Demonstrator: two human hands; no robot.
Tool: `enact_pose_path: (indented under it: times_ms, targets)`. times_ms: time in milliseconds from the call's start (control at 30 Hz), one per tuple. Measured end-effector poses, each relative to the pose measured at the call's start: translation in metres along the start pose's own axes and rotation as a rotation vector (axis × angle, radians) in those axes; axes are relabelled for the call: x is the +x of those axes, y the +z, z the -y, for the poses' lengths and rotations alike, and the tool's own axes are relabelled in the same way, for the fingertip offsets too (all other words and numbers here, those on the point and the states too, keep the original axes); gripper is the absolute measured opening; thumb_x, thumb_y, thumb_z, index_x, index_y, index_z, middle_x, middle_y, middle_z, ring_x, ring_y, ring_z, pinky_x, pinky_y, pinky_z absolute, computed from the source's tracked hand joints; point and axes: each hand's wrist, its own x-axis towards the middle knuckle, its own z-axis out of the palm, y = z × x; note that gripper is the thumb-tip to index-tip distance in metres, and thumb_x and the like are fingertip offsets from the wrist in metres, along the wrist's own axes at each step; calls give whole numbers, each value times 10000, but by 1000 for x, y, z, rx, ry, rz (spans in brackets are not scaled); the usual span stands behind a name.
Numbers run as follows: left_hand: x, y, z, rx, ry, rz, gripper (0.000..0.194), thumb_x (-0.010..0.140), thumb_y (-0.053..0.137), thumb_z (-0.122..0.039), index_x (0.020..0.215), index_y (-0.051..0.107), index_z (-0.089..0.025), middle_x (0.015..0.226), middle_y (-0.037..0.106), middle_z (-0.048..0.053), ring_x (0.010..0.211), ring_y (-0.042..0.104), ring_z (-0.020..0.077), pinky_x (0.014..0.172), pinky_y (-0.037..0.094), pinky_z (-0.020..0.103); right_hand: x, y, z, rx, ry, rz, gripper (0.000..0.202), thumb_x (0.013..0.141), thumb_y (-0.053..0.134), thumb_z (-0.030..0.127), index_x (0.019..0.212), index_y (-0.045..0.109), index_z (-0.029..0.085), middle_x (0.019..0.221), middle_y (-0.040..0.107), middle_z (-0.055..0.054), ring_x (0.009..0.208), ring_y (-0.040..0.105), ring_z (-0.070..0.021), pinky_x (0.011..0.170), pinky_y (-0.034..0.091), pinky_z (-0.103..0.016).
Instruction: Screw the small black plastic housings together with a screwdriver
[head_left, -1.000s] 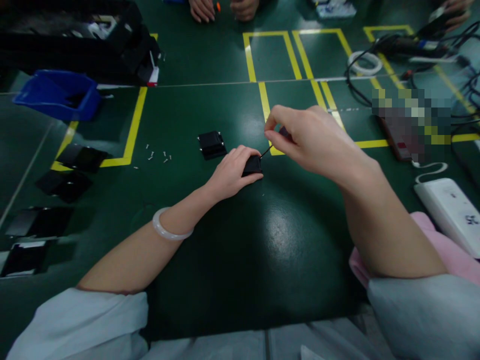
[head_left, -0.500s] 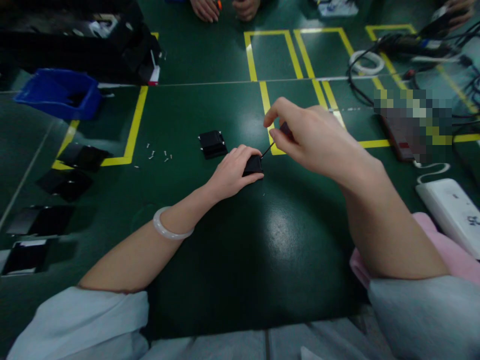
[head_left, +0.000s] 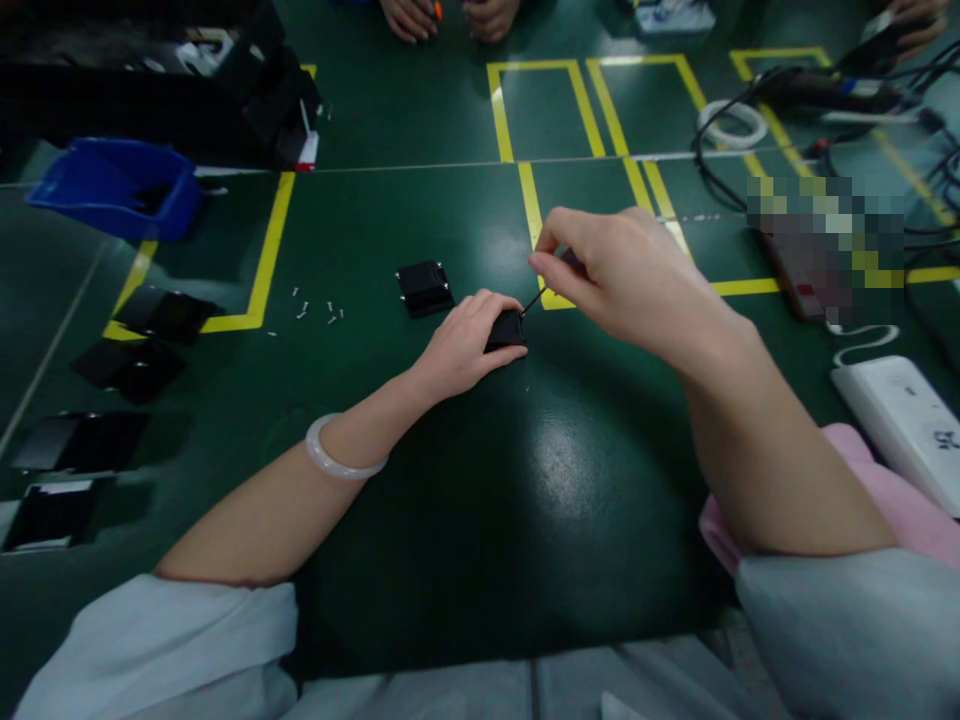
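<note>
My left hand (head_left: 469, 345) grips a small black rectangular part (head_left: 505, 330) against the green table, thumb on the near side and fingers over the far side. In my right hand (head_left: 611, 265) is a screwdriver (head_left: 534, 299), its handle mostly hidden by the fingers. The thin dark shaft slants down to the right end of the black part, and its tip meets a corner there. Just beyond my left hand lies a similar black part (head_left: 425, 286) with small silver screws at its corners. Several loose screws (head_left: 330, 307) are scattered to the left.
Several black parts (head_left: 90, 440) line the left side near a blue bin (head_left: 120, 190). To the right are a white power bank-like box (head_left: 904, 420), a pink cloth (head_left: 862, 460) and cables (head_left: 720, 175). Another person's hands (head_left: 450, 18) rest at the far edge.
The fingers of my right hand have shifted on the screwdriver handle, with thumb and index finger now closed together. My left hand and the black part stay in place.
</note>
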Motion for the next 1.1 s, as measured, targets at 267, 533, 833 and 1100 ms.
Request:
enact_pose_path:
  times_ms: [267, 533, 833, 1100]
  targets:
    - [0, -1, -1, -5, -10, 7, 375, 914, 669, -371, 1220, 541, -196, 1198, 598, 101, 1125, 568, 273, 1014, 457, 430, -1, 0, -1, 38, -38, -21, 279, 1011, 415, 342, 1150, 625, 220, 884, 711, -70, 813, 657, -239, 712, 431, -351]
    - [0, -1, -2, -10, -14, 9, 388, 909, 671, -373, 1222, 540, -184, 1197, 597, 108, 1127, 565, 275, 1024, 453, 434, -1, 1, 0, 70, -65, -12, 370, 960, 427, 250, 1309, 536, 189, 966, 710, -84, 831, 659, -251, 749, 430, -375]
    - [0, -1, -2, -9, -11, 5, 387, 910, 674, -366, 1226, 543, -183, 1199, 596, 106, 1130, 566, 275, 1024, 456, 431, -1, 2, -1, 39, -78, -37, 303, 981, 401, 259, 1199, 605, 207, 907, 708, -59, 752, 617, -213, 690, 380, -344]
    - [0, -1, -2, -10, -14, 8, 388, 910, 669, -368, 1226, 541, -184, 1205, 595, 111, 1136, 567, 280, 1028, 454, 436, -1, 1, -1, 40, -55, -8, 298, 1029, 373, 371, 1124, 612, 221, 892, 698, -71, 806, 642, -238, 699, 397, -345]
